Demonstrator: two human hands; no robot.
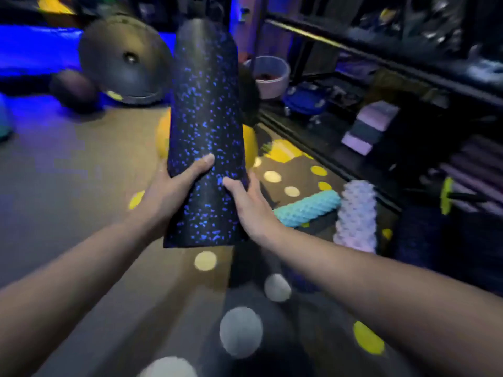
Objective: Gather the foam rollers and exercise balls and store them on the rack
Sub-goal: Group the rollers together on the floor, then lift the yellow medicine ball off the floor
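Both forearms ran out to my left hand (174, 191) and right hand (250, 205), each clasping the lower end of the black blue-flecked foam roller (205, 118), thumbs pressed on its front. It stood upright between them, off the floor. Right of my right hand lay a teal roller (307, 208) and a lilac roller (356, 216), the rack (394, 62) beyond. Held so low, its tall top might swing and knock the rack.

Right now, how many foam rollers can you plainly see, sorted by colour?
black roller with blue speckles: 1, gripped by the left hand and the right hand
teal roller: 1
lilac roller: 1
Total: 3
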